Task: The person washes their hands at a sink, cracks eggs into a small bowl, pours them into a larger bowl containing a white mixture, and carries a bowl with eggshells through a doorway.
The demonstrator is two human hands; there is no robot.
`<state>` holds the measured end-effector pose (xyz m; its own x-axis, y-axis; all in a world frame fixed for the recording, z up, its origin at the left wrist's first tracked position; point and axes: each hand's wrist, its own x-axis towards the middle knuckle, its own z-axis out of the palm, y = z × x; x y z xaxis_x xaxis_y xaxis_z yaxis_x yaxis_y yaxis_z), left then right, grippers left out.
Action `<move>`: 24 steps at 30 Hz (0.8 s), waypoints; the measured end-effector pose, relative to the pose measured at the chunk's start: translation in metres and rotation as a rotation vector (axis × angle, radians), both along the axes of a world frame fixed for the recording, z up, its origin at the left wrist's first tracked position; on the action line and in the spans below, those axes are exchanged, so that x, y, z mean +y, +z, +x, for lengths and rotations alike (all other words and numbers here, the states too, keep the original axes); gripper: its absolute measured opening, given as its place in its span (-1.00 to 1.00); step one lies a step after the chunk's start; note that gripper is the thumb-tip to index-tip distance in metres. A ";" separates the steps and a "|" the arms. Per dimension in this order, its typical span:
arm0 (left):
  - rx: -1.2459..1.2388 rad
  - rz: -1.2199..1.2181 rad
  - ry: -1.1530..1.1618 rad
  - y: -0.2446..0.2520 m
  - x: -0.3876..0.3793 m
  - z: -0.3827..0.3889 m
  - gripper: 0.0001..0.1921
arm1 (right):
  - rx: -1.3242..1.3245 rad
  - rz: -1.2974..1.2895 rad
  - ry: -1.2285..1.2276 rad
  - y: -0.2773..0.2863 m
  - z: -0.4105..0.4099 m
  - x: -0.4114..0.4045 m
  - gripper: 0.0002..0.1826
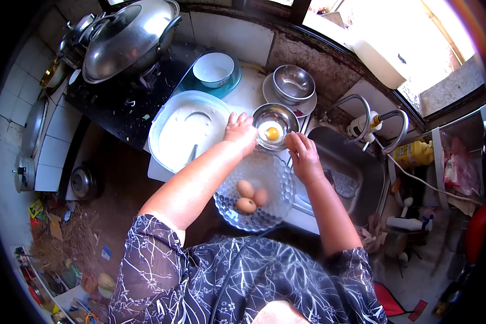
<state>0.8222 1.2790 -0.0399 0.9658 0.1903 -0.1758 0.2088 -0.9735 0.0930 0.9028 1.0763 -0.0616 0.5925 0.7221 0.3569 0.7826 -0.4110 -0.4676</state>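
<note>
A raw egg yolk (271, 133) lies in a small stainless steel bowl (263, 114) between my hands. My right hand (305, 156) holds a brown egg (290, 142) at the bowl's right rim. On the left rim rests my left hand (241, 133); its fingers are spread, and nothing shows in them. Nearer to me, a clear textured glass bowl (231, 216) contains three brown eggs (246, 205). A translucent plastic tub (158, 152) of white batter-like mixture, with a utensil handle (193, 153) standing in it, is left of my left hand.
A lidded wok (129, 44) sits on the black stove (105, 97). Behind the tub is a white bowl (213, 69) on a teal plate. Another steel bowl (293, 83) stands on a white plate (268, 87) at the back. The sink (360, 162) and its faucet (366, 107) are on the right.
</note>
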 end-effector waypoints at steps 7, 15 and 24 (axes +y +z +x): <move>-0.154 -0.079 0.020 0.007 -0.001 0.004 -0.65 | 0.711 0.446 -0.082 0.028 0.015 0.016 -0.41; 0.039 -0.054 -0.020 0.010 0.003 -0.005 -0.61 | -0.017 0.027 -0.010 -0.001 0.007 0.000 -0.45; -0.390 -0.664 -0.045 0.030 -0.005 0.015 -0.46 | 1.105 0.584 0.039 0.041 0.023 0.028 -0.48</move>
<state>0.8372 1.2743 -0.0097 0.9856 0.1234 0.1155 0.0027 -0.6947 0.7192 0.9256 1.1038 -0.0208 0.7610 0.6473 -0.0448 -0.1379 0.0939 -0.9860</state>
